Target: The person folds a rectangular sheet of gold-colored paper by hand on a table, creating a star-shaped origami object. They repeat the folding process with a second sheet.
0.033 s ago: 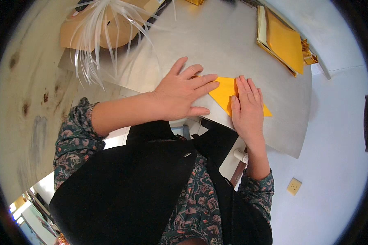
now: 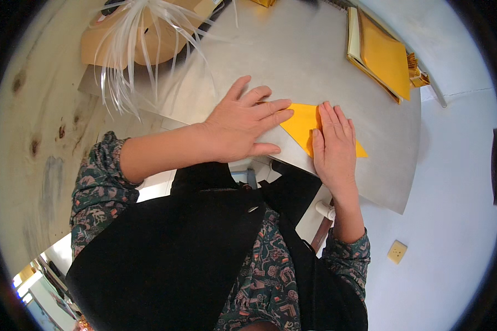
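yellow paper (image 2: 302,128) lies flat on the grey bench (image 2: 326,60) under both open palms, left hand (image 2: 243,128) and right hand (image 2: 332,144); press evenly outward so the crease stays sharp.

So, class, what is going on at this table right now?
A person presses both hands flat on a yellow sheet of paper lying on a grey metal table. The left hand covers its left part, the right hand its right part. A stack of yellow paper lies at the far right, and a bundle of white strips at the far left.
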`<control>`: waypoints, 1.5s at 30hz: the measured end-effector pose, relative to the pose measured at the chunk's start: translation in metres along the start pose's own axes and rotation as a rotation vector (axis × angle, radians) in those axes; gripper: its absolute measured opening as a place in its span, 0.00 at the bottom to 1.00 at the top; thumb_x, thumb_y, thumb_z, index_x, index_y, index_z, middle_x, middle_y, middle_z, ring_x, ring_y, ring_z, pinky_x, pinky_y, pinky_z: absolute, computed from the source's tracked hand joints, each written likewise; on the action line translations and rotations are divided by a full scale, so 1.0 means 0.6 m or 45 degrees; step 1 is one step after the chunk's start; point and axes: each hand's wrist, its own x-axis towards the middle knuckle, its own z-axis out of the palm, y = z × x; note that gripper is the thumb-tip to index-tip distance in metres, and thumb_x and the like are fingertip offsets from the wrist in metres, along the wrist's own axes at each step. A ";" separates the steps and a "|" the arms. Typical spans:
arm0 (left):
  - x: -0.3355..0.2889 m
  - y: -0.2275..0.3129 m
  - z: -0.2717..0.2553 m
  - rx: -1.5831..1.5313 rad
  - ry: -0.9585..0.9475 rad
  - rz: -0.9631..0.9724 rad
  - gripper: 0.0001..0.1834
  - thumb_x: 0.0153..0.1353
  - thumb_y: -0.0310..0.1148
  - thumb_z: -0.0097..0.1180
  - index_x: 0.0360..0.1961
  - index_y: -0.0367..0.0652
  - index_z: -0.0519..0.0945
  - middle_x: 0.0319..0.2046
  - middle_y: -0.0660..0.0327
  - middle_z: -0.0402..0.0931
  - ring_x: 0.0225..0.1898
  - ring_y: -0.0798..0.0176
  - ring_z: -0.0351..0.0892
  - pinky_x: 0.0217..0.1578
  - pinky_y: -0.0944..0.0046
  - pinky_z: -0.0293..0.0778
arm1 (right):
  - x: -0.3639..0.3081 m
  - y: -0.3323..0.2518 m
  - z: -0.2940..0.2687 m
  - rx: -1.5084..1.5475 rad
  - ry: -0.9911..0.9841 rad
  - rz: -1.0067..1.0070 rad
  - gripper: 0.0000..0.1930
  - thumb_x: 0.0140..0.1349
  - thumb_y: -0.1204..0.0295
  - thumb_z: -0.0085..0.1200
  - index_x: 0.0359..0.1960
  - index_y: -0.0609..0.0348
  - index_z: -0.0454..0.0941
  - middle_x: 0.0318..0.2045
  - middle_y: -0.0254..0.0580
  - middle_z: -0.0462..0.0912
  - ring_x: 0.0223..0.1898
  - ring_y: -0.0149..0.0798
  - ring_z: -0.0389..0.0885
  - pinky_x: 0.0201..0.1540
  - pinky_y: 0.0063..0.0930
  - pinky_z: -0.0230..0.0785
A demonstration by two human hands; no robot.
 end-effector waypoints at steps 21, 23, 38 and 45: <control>0.005 -0.001 -0.016 -0.298 0.291 0.039 0.21 0.71 0.38 0.59 0.61 0.41 0.81 0.60 0.56 0.81 0.68 0.50 0.70 0.70 0.50 0.64 | 0.001 0.002 0.005 0.025 0.086 -0.036 0.25 0.73 0.65 0.52 0.70 0.58 0.74 0.71 0.44 0.75 0.74 0.49 0.67 0.78 0.53 0.51; 0.025 0.005 0.008 -0.302 0.204 -0.028 0.21 0.70 0.39 0.60 0.60 0.41 0.81 0.62 0.56 0.79 0.68 0.51 0.70 0.70 0.49 0.64 | 0.003 0.001 0.003 0.064 0.091 -0.051 0.26 0.72 0.65 0.54 0.70 0.58 0.73 0.71 0.45 0.75 0.74 0.50 0.67 0.78 0.54 0.50; 0.023 0.004 0.032 -0.231 0.355 0.011 0.24 0.62 0.38 0.66 0.58 0.40 0.82 0.62 0.56 0.79 0.65 0.49 0.73 0.66 0.50 0.70 | -0.058 0.045 -0.057 0.209 0.020 -0.247 0.14 0.66 0.72 0.63 0.53 0.54 0.85 0.57 0.37 0.87 0.66 0.45 0.79 0.79 0.57 0.49; 0.015 0.025 0.027 -0.220 0.323 -0.023 0.29 0.58 0.39 0.70 0.58 0.38 0.79 0.60 0.54 0.77 0.62 0.49 0.74 0.62 0.50 0.73 | -0.030 0.069 -0.058 0.170 0.175 -0.368 0.09 0.66 0.72 0.63 0.47 0.53 0.86 0.55 0.37 0.87 0.63 0.45 0.80 0.78 0.57 0.52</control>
